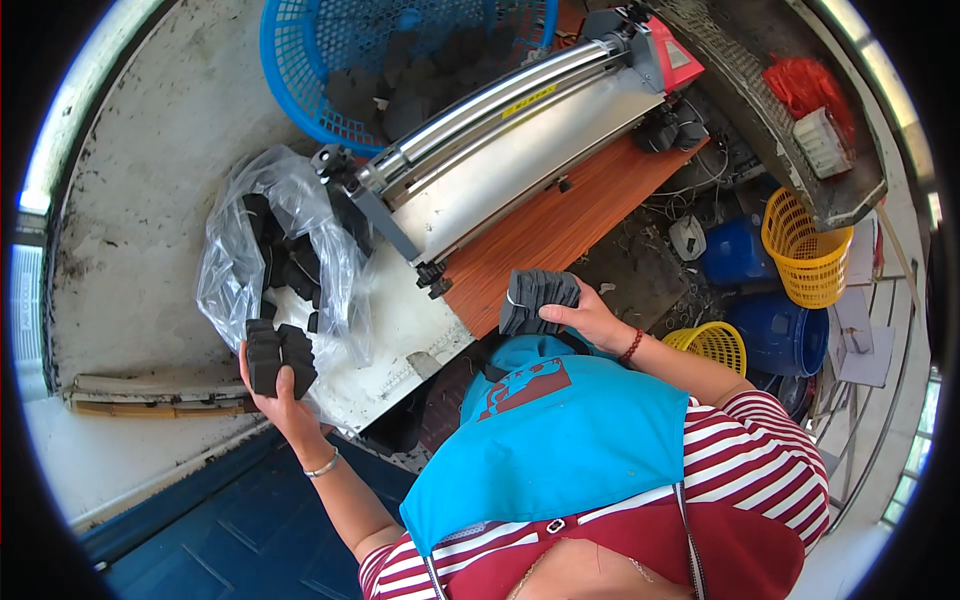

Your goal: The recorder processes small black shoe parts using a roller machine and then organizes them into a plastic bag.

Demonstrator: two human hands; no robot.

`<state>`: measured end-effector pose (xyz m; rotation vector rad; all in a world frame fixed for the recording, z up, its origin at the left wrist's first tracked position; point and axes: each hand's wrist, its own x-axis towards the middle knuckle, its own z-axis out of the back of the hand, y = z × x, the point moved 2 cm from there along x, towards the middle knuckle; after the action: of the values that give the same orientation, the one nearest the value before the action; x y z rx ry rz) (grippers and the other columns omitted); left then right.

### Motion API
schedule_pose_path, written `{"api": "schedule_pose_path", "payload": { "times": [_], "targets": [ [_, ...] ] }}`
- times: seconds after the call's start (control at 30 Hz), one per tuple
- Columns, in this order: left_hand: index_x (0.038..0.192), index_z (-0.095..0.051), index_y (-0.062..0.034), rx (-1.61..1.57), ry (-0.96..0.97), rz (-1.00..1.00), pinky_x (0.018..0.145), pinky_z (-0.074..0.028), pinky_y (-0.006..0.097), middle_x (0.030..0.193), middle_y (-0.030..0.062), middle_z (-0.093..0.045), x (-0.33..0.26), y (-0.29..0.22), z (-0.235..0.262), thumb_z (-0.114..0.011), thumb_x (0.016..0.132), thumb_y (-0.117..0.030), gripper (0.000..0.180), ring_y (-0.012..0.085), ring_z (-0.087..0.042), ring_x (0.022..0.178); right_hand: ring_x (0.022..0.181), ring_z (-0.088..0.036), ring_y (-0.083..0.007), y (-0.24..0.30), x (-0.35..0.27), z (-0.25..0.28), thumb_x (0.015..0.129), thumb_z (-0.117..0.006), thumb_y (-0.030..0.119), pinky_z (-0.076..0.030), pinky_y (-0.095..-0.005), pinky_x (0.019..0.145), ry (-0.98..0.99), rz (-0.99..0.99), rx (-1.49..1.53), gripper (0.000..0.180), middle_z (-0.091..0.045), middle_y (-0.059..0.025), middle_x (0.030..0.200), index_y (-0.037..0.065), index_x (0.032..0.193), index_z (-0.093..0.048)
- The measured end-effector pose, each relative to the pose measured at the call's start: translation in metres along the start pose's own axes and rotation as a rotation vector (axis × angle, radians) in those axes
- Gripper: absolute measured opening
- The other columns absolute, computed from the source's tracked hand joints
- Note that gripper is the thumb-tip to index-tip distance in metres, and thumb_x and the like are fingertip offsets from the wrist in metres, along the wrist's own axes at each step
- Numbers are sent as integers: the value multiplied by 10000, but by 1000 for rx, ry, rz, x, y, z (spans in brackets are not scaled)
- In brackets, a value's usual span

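My left hand grips black blocks from the plastic bag. My right hand grips a stack. Many are left inside.

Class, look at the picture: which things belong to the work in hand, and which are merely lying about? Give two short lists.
In use:
left hand gripping black foam pieces
right hand holding a grey stack
clear bag of black pieces
roller machine
blue basket

Lying about:
yellow baskets
blue barrel
red mesh bag
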<state>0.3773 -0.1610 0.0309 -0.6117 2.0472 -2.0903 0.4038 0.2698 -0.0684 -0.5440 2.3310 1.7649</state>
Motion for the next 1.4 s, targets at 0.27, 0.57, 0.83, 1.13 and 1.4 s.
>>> {"api": "schedule_pose_path", "payload": {
  "times": [0.27,0.57,0.83,1.13,1.4],
  "targets": [
    [1451,-311,-19,-140,200,-81,952,-501,380,1250,152,-547,-31,-42,-131,-798,684,-492,1024,252,-597,1098,801,-611,-72,62,-13,99,862,-704,386,-495,-223,602,-303,113,39,495,-640,1,982,72,1204,-533],
    [1459,-276,-4,-343,408,129,880,-554,379,1259,160,-531,-99,-38,-378,-824,633,-485,1101,270,-634,1029,715,-640,-143,152,-8,389,923,-627,409,-479,-252,561,-675,329,133,391,-652,-40,908,95,1131,-522],
    [1433,-354,3,-352,515,334,990,-453,353,1264,139,-550,-149,-36,-605,-859,601,-441,1070,227,-580,1123,677,-576,-108,249,62,684,791,-771,416,-447,-256,569,-1006,167,8,473,-632,13,862,143,1117,-563],
    [1410,-405,-16,-180,616,459,982,-451,351,1243,138,-561,-167,-33,-705,-863,601,-422,1015,233,-570,1129,699,-614,-162,309,149,831,742,-783,466,-453,-290,555,-1039,40,-1,482,-645,-21,879,109,1024,-625],
    [1419,-392,-21,-147,640,512,1005,-428,346,1273,132,-554,-167,-22,-728,-804,674,-283,891,224,-563,1139,632,-618,-195,308,185,868,797,-744,476,-481,-335,542,-1103,-76,11,665,-617,-113,944,-4,1202,-525]
  ]
}}
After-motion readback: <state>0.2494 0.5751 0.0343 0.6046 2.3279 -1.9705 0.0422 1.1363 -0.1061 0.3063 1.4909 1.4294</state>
